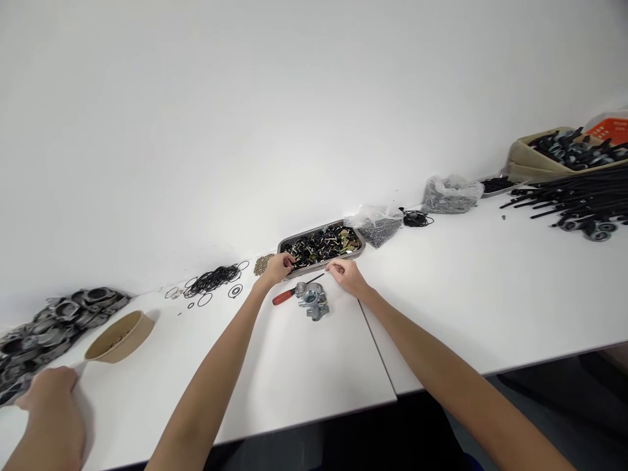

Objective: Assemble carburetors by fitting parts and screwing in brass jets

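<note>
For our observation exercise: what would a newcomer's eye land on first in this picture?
Two bare arms stretch across the white table, the left hand at the metal tray of small black parts, the right hand just before it. Below them lie a red-handled screwdriver and a metal carburettor-like casting.

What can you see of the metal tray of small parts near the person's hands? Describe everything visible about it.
The metal tray is shallow, grey and rectangular with rounded corners. It lies flat on the white table against the wall, heaped with small black parts and a few brassy ones. The left hand reaches its near left rim; the right hand hovers before its front edge.
</note>
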A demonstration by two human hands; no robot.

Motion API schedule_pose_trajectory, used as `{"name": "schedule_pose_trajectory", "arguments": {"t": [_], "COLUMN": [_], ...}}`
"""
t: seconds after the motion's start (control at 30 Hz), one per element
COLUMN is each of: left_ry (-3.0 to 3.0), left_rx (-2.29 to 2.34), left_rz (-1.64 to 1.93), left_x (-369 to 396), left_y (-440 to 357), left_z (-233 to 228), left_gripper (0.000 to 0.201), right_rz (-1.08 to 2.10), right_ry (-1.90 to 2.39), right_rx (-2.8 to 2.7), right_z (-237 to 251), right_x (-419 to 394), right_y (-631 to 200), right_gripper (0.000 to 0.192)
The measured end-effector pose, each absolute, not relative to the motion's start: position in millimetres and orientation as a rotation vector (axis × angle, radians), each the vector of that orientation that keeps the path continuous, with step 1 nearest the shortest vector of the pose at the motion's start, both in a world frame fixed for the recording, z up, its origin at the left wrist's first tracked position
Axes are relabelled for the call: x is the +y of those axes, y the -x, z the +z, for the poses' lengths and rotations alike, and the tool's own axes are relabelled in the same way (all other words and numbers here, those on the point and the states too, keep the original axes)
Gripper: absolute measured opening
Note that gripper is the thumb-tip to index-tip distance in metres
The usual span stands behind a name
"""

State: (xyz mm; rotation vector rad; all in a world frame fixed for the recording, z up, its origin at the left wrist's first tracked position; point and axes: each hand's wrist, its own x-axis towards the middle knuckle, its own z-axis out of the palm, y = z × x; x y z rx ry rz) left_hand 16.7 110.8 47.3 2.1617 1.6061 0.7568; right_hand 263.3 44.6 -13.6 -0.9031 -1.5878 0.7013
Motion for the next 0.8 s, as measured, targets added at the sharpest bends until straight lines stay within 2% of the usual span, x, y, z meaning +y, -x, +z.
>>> {"name": "schedule_pose_trajectory", "arguments": {"t": [0.3,0.53,0.8], "left_ry": [-2.204,-2.147,-1.738], "left_rx": [1.549,1.5,1.397], "left_rz": [0.922,1.129,1.157], "left_x": [92,61,12], "left_y": [-27,-14,2], "left_z": [72,108,58], "left_gripper": [0.008,0.014,0.024], "right_rz": [0.739,0.767,0.726], "right_ry": [0.922,0.935,0.974], "right_rx": [-1.503,-1.446,-1.478], "right_z": [-15,-16,-16], "right_x": [48,53,54], "right_y": [-264,-264,-263], "right_gripper": [0.026,0.025,0.027]}}
